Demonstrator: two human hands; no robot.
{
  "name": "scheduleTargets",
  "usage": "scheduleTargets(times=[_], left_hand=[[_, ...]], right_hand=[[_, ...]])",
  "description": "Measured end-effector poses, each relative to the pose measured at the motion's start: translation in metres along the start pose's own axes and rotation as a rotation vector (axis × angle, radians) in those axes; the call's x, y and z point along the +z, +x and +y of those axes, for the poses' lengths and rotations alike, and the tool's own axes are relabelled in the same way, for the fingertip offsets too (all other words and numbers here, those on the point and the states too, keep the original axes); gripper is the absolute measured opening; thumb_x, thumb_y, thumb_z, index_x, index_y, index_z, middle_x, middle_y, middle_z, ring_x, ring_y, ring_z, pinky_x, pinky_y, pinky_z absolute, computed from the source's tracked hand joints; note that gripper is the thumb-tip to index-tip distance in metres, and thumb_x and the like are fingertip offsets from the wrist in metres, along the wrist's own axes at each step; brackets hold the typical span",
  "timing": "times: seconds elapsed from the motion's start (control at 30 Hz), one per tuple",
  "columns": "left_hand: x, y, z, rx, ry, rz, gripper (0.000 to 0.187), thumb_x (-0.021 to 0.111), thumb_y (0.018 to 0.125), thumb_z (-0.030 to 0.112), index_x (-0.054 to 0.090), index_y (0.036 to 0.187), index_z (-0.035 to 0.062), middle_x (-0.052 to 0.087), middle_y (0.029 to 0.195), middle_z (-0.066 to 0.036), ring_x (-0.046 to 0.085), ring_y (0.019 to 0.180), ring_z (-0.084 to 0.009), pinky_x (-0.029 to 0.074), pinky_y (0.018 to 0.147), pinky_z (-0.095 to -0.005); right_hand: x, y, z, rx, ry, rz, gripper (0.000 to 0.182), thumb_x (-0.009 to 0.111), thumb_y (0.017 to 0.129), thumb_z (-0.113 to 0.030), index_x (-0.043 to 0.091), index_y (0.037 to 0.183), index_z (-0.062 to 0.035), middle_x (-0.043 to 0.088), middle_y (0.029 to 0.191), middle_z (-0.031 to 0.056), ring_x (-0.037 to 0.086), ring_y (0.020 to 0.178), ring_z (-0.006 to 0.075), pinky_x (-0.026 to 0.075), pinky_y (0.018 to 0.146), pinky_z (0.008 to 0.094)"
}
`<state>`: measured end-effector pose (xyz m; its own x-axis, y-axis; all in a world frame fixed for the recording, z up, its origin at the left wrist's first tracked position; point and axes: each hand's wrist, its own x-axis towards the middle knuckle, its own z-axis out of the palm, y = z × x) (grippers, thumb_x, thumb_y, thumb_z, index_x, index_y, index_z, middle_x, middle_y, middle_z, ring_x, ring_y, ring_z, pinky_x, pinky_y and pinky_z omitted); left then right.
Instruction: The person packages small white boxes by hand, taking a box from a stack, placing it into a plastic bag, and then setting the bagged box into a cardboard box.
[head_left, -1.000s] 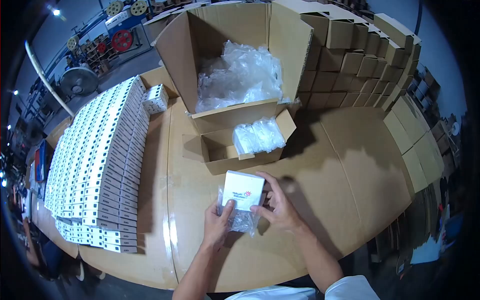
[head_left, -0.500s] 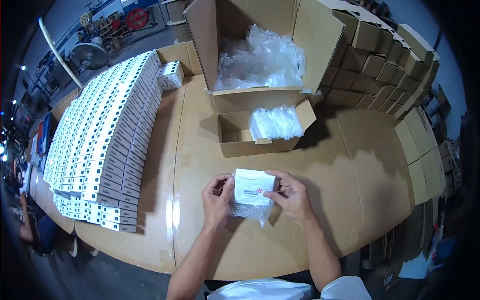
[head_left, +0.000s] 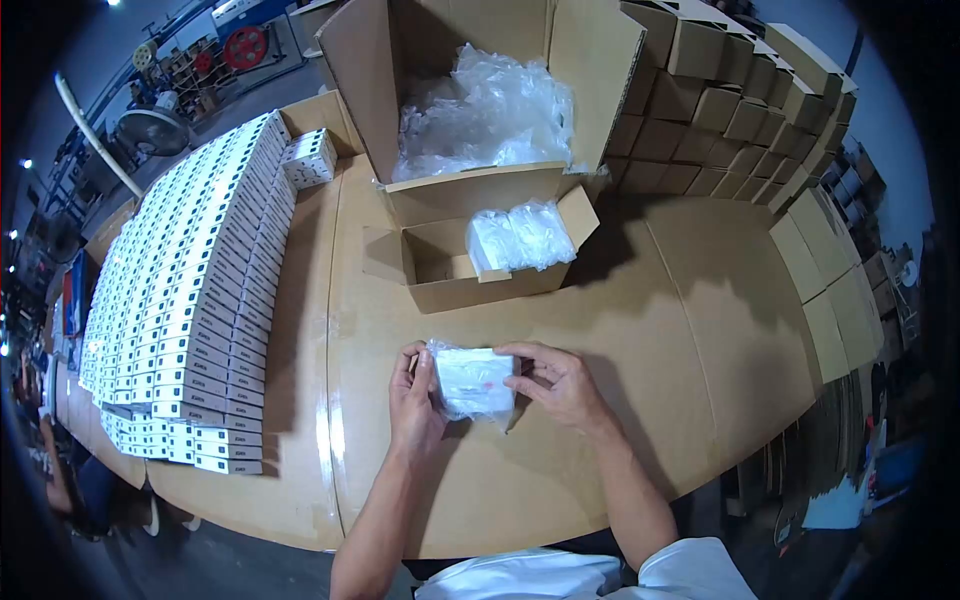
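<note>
Centre frame: my left hand and right hand both closed on the bagged box, one at each end, over the table.

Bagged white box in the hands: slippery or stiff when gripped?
The white box probably stays stiff: its edges look square between the left hand and right hand. The clear bag is loose and crinkled, so it may slide over the box.

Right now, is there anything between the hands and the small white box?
Only a thin clear plastic bag, which wraps the white box. The left hand and right hand grip the box through it from both sides.
</note>
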<state>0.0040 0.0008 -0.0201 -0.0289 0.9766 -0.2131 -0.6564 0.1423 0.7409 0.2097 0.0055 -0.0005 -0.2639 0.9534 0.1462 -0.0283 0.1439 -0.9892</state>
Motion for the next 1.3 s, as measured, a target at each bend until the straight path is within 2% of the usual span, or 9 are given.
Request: scheduleTargets(times=[0.2, 0.47, 0.67, 0.77, 0.9, 0.93, 1.03, 1.07, 1.3], left_hand=[[-0.012, 0.006, 0.002, 0.183, 0.395, -0.06, 0.011, 0.061, 0.099, 0.014, 0.061, 0.106, 0.0051, 0.062, 0.097, 0.001, 0.056, 0.087, -0.0051, 0.046, 0.077, -0.0209], [-0.013, 0.006, -0.003, 0.231, 0.3, -0.109, 0.01, 0.061, 0.099, 0.011, 0.06, 0.106, 0.0049, 0.057, 0.092, 0.001, 0.049, 0.073, -0.0047, 0.044, 0.067, -0.0208], [-0.005, 0.002, -0.001, 0.19, 0.199, -0.1, 0.011, 0.055, 0.102, 0.015, 0.056, 0.109, 0.0072, 0.057, 0.091, 0.001, 0.054, 0.077, -0.0079, 0.047, 0.068, -0.0234], [-0.009, 0.004, -0.003, 0.202, 0.177, -0.162, 0.011, 0.054, 0.103, 0.015, 0.055, 0.111, 0.0083, 0.057, 0.094, 0.002, 0.054, 0.08, -0.0077, 0.048, 0.071, -0.0243], [0.003, -0.001, 0.003, 0.28, 0.244, -0.22, 0.017, 0.06, 0.098, 0.012, 0.055, 0.111, 0.0032, 0.056, 0.107, -0.005, 0.056, 0.094, -0.0129, 0.048, 0.082, -0.0274], [0.002, -0.001, 0.004, 0.329, 0.394, -0.24, 0.028, 0.068, 0.091, 0.009, 0.056, 0.115, 0.0011, 0.056, 0.114, -0.008, 0.056, 0.104, -0.0172, 0.047, 0.089, -0.0307], [0.0, -0.003, 0.005, 0.348, 0.488, -0.38, 0.033, 0.073, 0.085, 0.003, 0.059, 0.115, 0.0001, 0.056, 0.117, -0.009, 0.056, 0.106, -0.018, 0.046, 0.092, -0.0319], [0.001, -0.005, 0.002, 0.326, 0.512, -0.297, 0.026, 0.074, 0.081, -0.002, 0.065, 0.106, -0.0009, 0.059, 0.114, -0.01, 0.057, 0.103, -0.0177, 0.046, 0.091, -0.0322], [-0.003, -0.005, 0.005, 0.391, 0.441, -0.229, 0.013, 0.072, 0.081, -0.006, 0.069, 0.091, -0.0002, 0.063, 0.1, -0.009, 0.059, 0.095, -0.0169, 0.047, 0.084, -0.0299]], right_hand=[[-0.015, 0.001, -0.009, -0.219, -0.278, 0.027, 0.024, 0.075, 0.078, 0.005, 0.074, 0.101, -0.0006, 0.074, 0.097, 0.0117, 0.07, 0.091, 0.021, 0.057, 0.079, 0.0312], [-0.007, -0.006, -0.019, -0.194, -0.088, 0.166, 0.018, 0.072, 0.077, 0.012, 0.072, 0.091, 0.0016, 0.072, 0.095, 0.0113, 0.069, 0.092, 0.0211, 0.055, 0.081, 0.0309], [-0.008, 0.0, -0.027, -0.108, 0.046, 0.225, 0.031, 0.071, 0.081, 0.006, 0.066, 0.111, -0.002, 0.063, 0.119, 0.0094, 0.065, 0.097, 0.0171, 0.054, 0.079, 0.0278], [-0.023, -0.003, -0.015, 0.013, -0.075, 0.03, 0.038, 0.073, 0.082, 0.002, 0.063, 0.118, -0.0038, 0.059, 0.126, 0.0087, 0.064, 0.094, 0.017, 0.054, 0.078, 0.0278], [-0.021, 0.001, -0.02, -0.263, -0.272, -0.031, 0.023, 0.072, 0.081, 0.004, 0.069, 0.103, -0.0029, 0.067, 0.109, 0.0091, 0.065, 0.091, 0.0188, 0.053, 0.076, 0.0304], [-0.017, 0.0, -0.027, -0.236, -0.304, 0.007, 0.017, 0.072, 0.079, 0.005, 0.071, 0.095, -0.0024, 0.069, 0.098, 0.0093, 0.066, 0.089, 0.0195, 0.053, 0.075, 0.0303], [-0.022, 0.0, -0.022, -0.244, -0.303, 0.01, 0.017, 0.073, 0.079, 0.006, 0.07, 0.094, -0.0017, 0.069, 0.097, 0.0088, 0.067, 0.086, 0.0193, 0.053, 0.074, 0.0301], [-0.023, -0.002, -0.024, -0.21, -0.322, 0.015, 0.017, 0.073, 0.078, 0.006, 0.07, 0.092, -0.0006, 0.069, 0.094, 0.0089, 0.067, 0.083, 0.0196, 0.053, 0.073, 0.0305], [-0.012, -0.008, -0.02, -0.177, 0.16, 0.133, 0.016, 0.073, 0.077, 0.01, 0.068, 0.09, 0.0004, 0.067, 0.095, 0.0112, 0.065, 0.09, 0.0178, 0.052, 0.078, 0.0312]])
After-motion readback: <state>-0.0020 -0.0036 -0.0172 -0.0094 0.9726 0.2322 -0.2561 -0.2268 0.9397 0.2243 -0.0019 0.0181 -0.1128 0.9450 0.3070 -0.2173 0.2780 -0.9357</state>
